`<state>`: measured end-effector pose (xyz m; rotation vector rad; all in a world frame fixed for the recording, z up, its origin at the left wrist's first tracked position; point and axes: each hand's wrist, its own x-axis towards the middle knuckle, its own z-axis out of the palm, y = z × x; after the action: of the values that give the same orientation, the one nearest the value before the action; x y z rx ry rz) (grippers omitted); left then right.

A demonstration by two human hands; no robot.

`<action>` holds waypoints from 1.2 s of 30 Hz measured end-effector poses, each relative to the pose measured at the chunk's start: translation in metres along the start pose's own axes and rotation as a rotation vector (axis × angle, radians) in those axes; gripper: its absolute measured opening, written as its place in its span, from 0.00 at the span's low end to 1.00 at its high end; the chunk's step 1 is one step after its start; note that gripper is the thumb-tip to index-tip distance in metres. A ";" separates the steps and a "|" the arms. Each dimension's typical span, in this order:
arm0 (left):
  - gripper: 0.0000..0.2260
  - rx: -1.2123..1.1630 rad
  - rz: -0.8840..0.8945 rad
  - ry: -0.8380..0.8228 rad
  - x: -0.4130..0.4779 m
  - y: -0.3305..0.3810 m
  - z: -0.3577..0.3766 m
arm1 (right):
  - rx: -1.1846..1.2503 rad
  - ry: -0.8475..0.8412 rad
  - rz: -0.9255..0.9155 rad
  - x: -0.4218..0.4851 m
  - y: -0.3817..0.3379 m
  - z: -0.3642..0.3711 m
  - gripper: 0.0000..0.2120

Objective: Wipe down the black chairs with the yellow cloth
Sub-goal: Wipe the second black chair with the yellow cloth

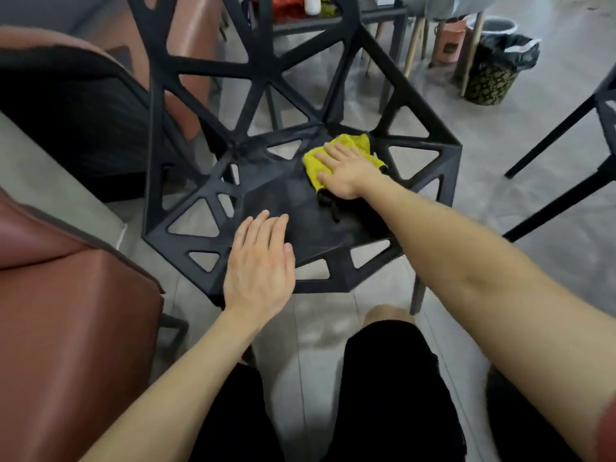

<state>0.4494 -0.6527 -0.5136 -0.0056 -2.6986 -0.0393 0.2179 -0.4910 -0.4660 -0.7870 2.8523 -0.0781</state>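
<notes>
The black chair, a moulded frame full of triangular cut-outs, stands straight ahead on the grey floor, its seat facing up and its open-work back rising at the far side. The yellow cloth lies bunched on the far right part of the seat, close to where the seat meets the back and the right arm of the frame. A dark edge or cord of the cloth trails out toward the near side. The right hand lies palm down on top of the cloth and presses it onto the seat; its grip is flat, with fingers straight and slightly spread, pointing left, not curled round the fabric. The left hand rests palm down on the near left edge of the seat, well apart from the cloth; its grip is likewise flat, with 4 fingers straight and side by side, holding nothing. To the left, just beside the black chair, stands a brown padded chair. At the right, the legs of a 2nd black chair cross the floor, and further back stands a patterned bin lined with a black bag. The person's black shorts show at the bottom.
</notes>
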 end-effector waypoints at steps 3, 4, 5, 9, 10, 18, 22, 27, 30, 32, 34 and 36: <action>0.24 0.005 -0.036 0.017 0.001 -0.004 -0.001 | 0.004 0.012 0.023 0.031 -0.017 0.004 0.31; 0.24 -0.003 -0.040 0.011 0.002 -0.004 -0.001 | 0.015 0.000 0.003 0.022 -0.017 0.006 0.32; 0.24 -0.041 -0.038 0.002 0.001 -0.003 -0.003 | 0.029 -0.028 -0.038 0.003 -0.014 0.010 0.32; 0.21 -0.332 -0.210 0.014 0.013 -0.019 -0.017 | 0.041 0.011 -0.050 -0.087 -0.004 0.026 0.35; 0.20 -0.302 -0.235 0.031 0.016 -0.028 -0.021 | 0.037 0.013 -0.029 -0.098 -0.005 0.028 0.35; 0.20 -0.080 -0.192 0.019 0.012 -0.046 -0.014 | -0.009 0.000 0.036 0.060 -0.005 0.015 0.33; 0.20 -0.068 -0.178 0.061 0.012 -0.049 -0.012 | 0.012 0.082 0.042 0.131 -0.025 0.011 0.34; 0.19 -0.094 -0.220 0.056 0.011 -0.047 -0.013 | 0.051 -0.036 -0.076 0.046 -0.040 0.024 0.32; 0.16 -0.176 -0.253 0.055 0.013 -0.045 -0.020 | 0.118 -0.045 -0.254 -0.055 -0.050 0.033 0.32; 0.14 -0.279 -0.264 0.036 0.016 -0.046 -0.025 | 0.097 0.001 -0.259 -0.096 -0.054 0.036 0.33; 0.12 -0.325 -0.232 0.044 0.022 -0.055 -0.032 | 0.029 -0.006 -0.163 -0.101 -0.059 0.033 0.33; 0.12 -0.183 -0.183 0.107 0.034 -0.078 -0.038 | 0.003 -0.030 -0.101 -0.085 -0.070 0.035 0.31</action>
<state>0.4337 -0.7318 -0.4668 0.1821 -2.5713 -0.3322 0.3312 -0.5075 -0.4797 -0.9233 2.7826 -0.0831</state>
